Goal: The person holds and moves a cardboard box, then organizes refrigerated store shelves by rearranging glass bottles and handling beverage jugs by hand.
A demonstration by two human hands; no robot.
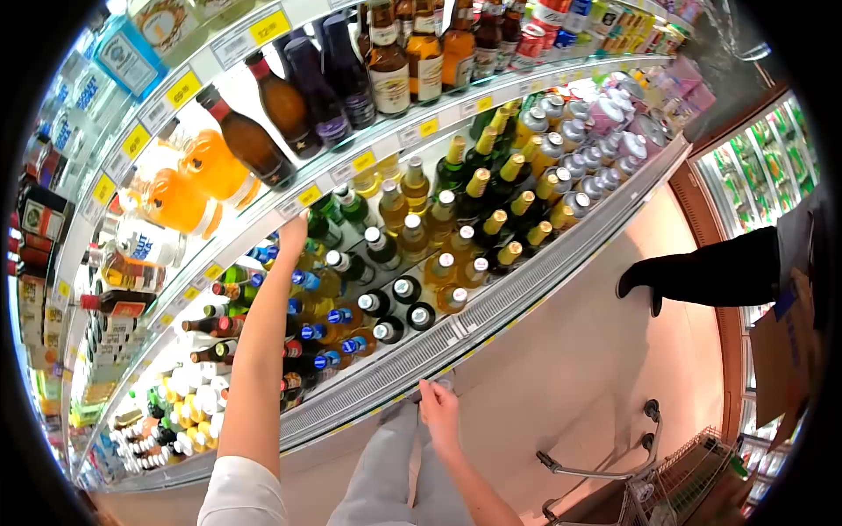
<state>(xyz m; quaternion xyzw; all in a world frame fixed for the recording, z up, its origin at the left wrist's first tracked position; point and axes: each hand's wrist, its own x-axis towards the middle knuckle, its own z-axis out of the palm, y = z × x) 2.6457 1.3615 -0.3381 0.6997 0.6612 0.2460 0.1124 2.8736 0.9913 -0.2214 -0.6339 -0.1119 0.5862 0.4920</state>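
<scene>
My left hand [296, 231] reaches up into the lower shelf, just below the price-label rail. Its fingers are hidden behind the rail, so what they touch does not show. Nearest to it are green bottles [353, 207] with silver-white caps, standing upright in rows. Below them, dark bottles [374, 302] with white-ringed caps stand beside amber bottles with blue caps [326, 359]. Low in front of my grey trousers, my right hand [438, 408] is curled closed, and nothing sticks out of it. It is apart from the shelf.
An upper shelf holds orange bottles [215, 167], brown beer bottles [388, 66] and cans [531, 39]. A grille [386, 394] edges the lower shelf. A wire shopping cart [693, 473] stands at the lower right. Another person's black boot [693, 272] is on the floor at right.
</scene>
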